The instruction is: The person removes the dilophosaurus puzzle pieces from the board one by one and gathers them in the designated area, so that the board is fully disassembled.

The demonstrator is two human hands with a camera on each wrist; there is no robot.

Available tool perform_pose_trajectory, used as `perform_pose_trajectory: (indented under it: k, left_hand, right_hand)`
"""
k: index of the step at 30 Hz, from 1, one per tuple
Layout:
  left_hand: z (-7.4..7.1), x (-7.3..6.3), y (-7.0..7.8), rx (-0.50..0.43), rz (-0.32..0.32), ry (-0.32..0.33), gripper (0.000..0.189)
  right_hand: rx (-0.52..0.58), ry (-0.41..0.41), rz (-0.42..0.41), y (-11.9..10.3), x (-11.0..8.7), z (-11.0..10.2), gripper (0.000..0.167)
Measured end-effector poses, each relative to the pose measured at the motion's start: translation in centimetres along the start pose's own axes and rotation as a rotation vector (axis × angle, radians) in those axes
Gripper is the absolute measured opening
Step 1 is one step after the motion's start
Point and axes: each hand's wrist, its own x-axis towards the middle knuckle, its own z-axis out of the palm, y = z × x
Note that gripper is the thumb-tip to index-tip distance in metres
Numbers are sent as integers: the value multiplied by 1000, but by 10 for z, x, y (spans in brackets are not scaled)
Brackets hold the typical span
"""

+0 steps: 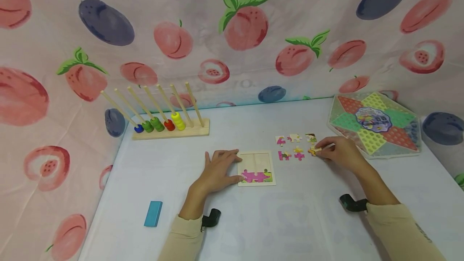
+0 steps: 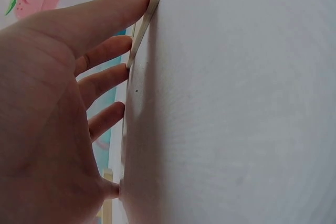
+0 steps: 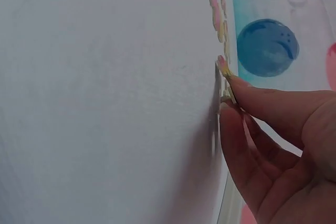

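In the head view, a square wooden puzzle board (image 1: 255, 185) lies on the white table, with pink and green pieces (image 1: 256, 177) fitted along its lower part and bare wood above. My left hand (image 1: 217, 171) rests at the board's left edge, fingers spread, thumb near the lower corner and a fingertip near the upper one. My right hand (image 1: 340, 153) pinches a yellow and pink puzzle piece (image 3: 226, 68) between thumb and finger; the right wrist view shows it tilted up off the table. Several loose puzzle pieces (image 1: 298, 155) lie in two rows between the board and this hand.
A wooden bead counter (image 1: 170, 131) with coloured rings on pegs stands at the back left. A hexagonal star-patterned game box (image 1: 375, 124) lies at the back right, close behind my right hand. A blue block (image 1: 153, 214) sits at the front left. Fruit-print cloth hangs behind.
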Motion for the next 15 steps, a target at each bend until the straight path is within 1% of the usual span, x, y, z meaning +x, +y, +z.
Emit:
perform_pose_trajectory:
  k: [7, 11, 15]
  left_hand:
    - [1, 0, 0, 2, -12, -6, 54]
    - [1, 0, -1, 4, -11, -8, 54]
    - [-1, 0, -1, -3, 0, -12, 54]
  right_hand:
    - [-50, 14, -3, -1, 4, 5, 20]
    - [-54, 29, -1, -4, 5, 6, 19]
    - [-52, 19, 9, -8, 5, 6, 20]
